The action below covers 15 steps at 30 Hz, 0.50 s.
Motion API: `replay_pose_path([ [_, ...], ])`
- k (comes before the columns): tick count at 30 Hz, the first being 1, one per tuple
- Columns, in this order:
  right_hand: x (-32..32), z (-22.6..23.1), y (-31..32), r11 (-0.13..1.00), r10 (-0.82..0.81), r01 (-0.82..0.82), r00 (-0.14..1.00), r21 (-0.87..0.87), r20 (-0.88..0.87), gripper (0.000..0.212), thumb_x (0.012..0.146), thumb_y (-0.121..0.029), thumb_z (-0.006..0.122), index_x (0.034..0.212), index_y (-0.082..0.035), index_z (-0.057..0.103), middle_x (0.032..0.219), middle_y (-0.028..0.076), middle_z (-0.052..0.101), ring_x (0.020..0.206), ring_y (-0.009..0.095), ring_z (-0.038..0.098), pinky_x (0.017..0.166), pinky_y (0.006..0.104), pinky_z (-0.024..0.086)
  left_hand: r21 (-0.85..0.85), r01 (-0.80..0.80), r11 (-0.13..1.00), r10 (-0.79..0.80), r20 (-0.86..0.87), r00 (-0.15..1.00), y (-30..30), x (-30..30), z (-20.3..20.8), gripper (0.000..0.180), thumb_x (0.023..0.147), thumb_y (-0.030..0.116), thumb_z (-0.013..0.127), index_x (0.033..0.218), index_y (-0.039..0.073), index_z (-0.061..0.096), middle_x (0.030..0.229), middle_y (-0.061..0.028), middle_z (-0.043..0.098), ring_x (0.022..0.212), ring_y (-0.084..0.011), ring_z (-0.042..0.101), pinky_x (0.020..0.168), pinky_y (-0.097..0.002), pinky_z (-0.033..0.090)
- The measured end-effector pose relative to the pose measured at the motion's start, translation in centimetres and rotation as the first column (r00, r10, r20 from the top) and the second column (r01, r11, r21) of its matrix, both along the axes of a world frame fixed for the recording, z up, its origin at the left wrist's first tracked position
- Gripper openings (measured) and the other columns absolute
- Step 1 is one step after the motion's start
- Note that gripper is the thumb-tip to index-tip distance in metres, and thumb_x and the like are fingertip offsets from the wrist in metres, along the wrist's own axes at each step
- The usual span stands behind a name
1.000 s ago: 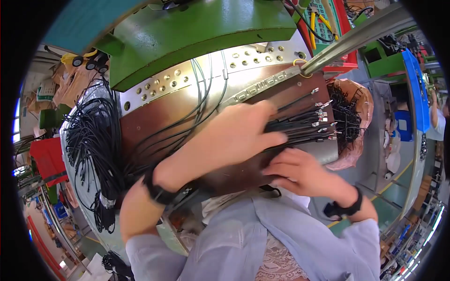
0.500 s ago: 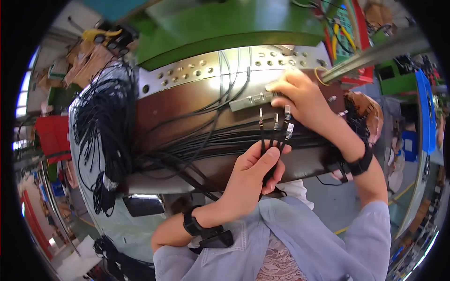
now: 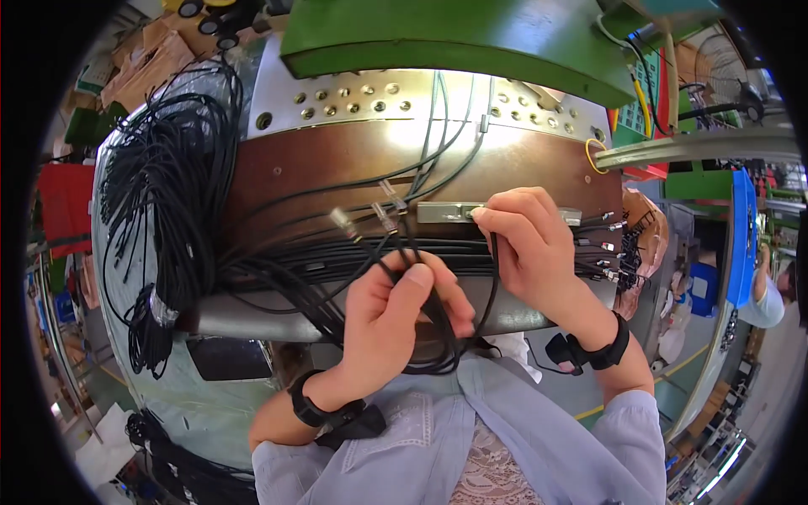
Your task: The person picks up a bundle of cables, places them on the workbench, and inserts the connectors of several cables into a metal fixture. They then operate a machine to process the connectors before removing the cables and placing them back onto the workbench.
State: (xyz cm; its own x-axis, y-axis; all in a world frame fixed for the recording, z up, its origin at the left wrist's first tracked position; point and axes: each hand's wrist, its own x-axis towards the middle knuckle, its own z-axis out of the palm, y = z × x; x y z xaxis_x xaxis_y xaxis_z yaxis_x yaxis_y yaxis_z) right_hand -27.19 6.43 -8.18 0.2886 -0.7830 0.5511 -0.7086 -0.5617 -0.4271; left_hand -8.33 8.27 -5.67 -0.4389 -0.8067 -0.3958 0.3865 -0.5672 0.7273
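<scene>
My left hand (image 3: 396,307) is closed around several black cables, whose metal terminals (image 3: 387,217) stick up above the fingers and fan out to the left. The cables loop down below that hand. To its right, my right hand (image 3: 532,248) pinches a single black cable (image 3: 493,290) near its end, with the thumb and forefinger at a grey metal bar fixture (image 3: 442,212). This fixture lies flat on the brown board (image 3: 337,164). My fingers hide the tip of that cable, so I cannot tell whether it sits in the fixture.
A bundle of black cables (image 3: 337,252) runs across the board, with terminals (image 3: 608,248) at its right end. More cables (image 3: 168,185) hang at the left. Beyond stand a perforated metal plate (image 3: 337,101) and a green machine body (image 3: 454,42). A metal rod (image 3: 690,151) juts in from the right.
My right hand has gone from resting on the fixture to pinching one cable over it. The left hand's terminals now lean left, away from the fixture. The whole view has shifted.
</scene>
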Motion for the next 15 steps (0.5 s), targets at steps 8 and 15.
replay_pose_path([
  [8,0.8,0.5,-0.3,0.976,-0.026,0.035,0.999,0.217,-0.043,0.024,0.066,0.011,0.058,0.085,-0.004,0.061,0.083,0.009,0.058,0.076,0.027,0.056,0.062,0.0346,0.046,0.212,0.145,0.966,-0.086,-0.263,0.961,-0.8,0.3,-0.6,0.022,0.095,0.018,0.035,0.091,0.002,0.049,0.067,-0.0154,0.059,0.052,-0.0205,0.055,0.051,-0.0296,0.047],
  [15,0.7,1.4,-0.7,0.950,-0.060,0.073,0.997,0.305,-0.050,0.020,0.068,0.011,0.058,0.082,-0.003,0.060,0.081,0.009,0.058,0.076,0.027,0.055,0.063,0.0342,0.045,0.225,0.157,0.962,-0.095,-0.261,0.960,-1.1,0.0,-0.8,0.022,0.095,0.020,0.036,0.091,0.002,0.049,0.063,-0.0163,0.057,0.050,-0.0217,0.053,0.048,-0.0304,0.046],
])
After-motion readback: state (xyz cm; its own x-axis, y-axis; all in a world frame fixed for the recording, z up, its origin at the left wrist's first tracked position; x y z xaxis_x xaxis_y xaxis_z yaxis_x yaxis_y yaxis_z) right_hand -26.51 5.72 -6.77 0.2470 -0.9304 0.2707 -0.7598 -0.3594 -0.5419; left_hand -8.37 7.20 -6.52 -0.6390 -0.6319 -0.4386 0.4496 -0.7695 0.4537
